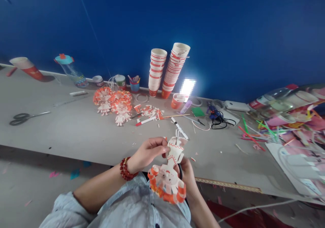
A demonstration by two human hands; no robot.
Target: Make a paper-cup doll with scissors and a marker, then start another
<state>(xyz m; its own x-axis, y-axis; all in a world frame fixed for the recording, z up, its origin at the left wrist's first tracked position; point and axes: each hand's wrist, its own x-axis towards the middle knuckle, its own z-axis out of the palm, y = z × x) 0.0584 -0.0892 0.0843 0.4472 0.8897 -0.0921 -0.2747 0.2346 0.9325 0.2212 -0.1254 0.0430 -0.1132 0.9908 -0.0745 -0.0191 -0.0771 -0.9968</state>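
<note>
A paper-cup doll (175, 153), with a drawn face, a white dress edged with red lines and a ring of curled orange-and-white strips for hair, is held close to my body, head toward me. My left hand (149, 150), wearing red beads at the wrist, pinches the dress at its left edge. My right hand (189, 173) is closed on the doll from the right and beneath, its fingers partly hidden. A black curved strip shows between the doll and this hand; I cannot tell what it is. Several finished-looking paper dolls (122, 111) lie on the table ahead.
Two tall stacks of paper cups (156, 72) stand by the blue wall. Paper scraps (149, 111), a red marker (146, 121) and a black-capped marker (179, 128) lie ahead. Scissors (22, 118) rest far left. Bottles and coloured strips (279, 126) crowd the right.
</note>
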